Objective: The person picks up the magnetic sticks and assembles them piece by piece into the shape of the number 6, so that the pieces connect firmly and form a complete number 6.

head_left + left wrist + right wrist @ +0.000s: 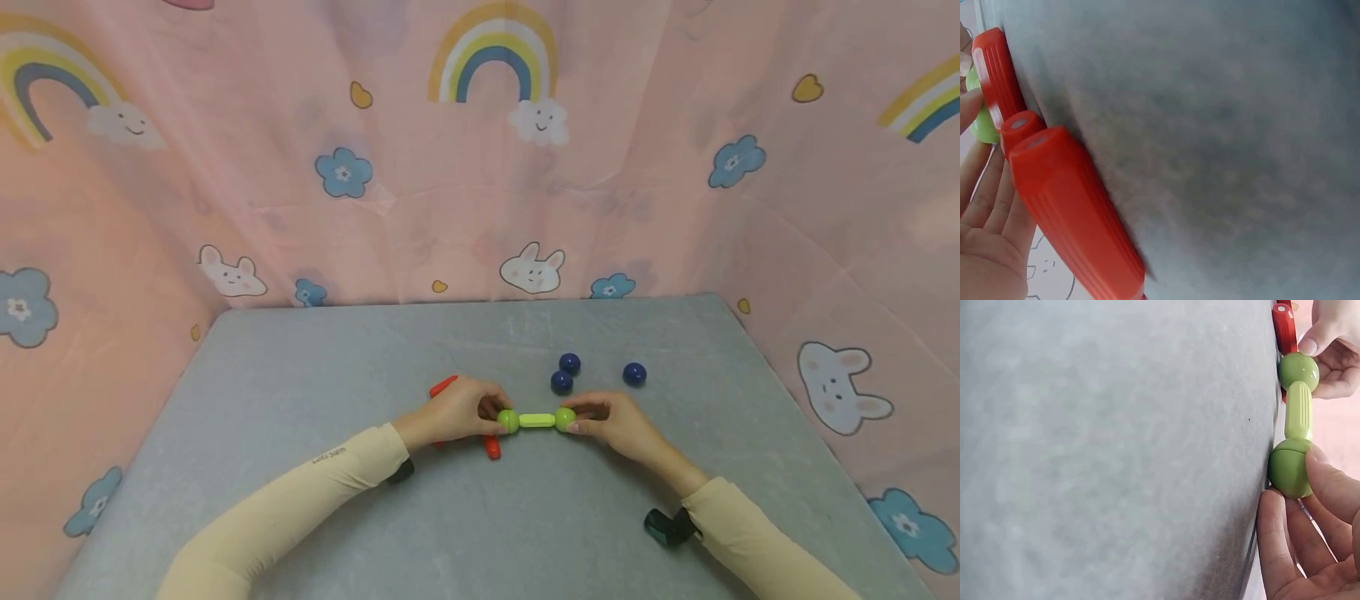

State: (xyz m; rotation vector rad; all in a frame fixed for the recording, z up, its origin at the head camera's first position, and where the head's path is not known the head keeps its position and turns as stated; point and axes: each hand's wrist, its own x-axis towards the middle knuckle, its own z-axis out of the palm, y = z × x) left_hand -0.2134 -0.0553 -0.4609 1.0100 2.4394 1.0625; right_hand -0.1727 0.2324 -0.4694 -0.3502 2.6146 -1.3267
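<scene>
Two green balls sit at the ends of a yellow-green ridged rod [537, 421], making a dumbbell shape low over the table. My left hand [467, 410] pinches the left green ball [509, 421] between thumb and fingers. At the other end, my right hand [621, 427] holds the right green ball [1290, 470], thumb on one side and fingers on the other. Several red ridged rods [1075, 212] lie on the table beneath and beside my left hand, which partly hides them in the head view. One red rod [492, 447] pokes out below that hand.
Two dark blue balls, the front one [562, 382] close against the other [570, 363], lie beyond my right hand. A third blue ball [634, 374] sits farther right. The grey table [360, 350] meets a pink patterned curtain [420, 217] behind and at the sides.
</scene>
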